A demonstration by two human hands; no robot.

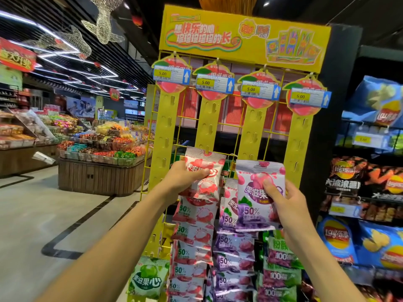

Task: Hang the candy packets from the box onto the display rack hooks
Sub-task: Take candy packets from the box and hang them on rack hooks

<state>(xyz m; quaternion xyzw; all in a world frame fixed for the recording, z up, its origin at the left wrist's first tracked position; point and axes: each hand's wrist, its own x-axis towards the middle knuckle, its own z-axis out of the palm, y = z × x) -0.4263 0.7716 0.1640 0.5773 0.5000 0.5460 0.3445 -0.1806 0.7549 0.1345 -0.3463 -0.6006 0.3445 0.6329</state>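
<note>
While left hand [183, 177] grips a pink packet [204, 171], right hand [283, 203] holds a purple packet [257, 192] before the rack [246, 127]

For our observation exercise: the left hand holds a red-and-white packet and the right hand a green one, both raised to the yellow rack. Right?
Not quite. The head view shows the right hand holding a purple packet, not green. The left hand does hold the red-and-white packet at the yellow rack.

A supermarket: price tags [171, 74] on a yellow display rack [244, 38], chip bags [380, 101] shelved, heaped sweets bins [104, 147] behind.
</note>
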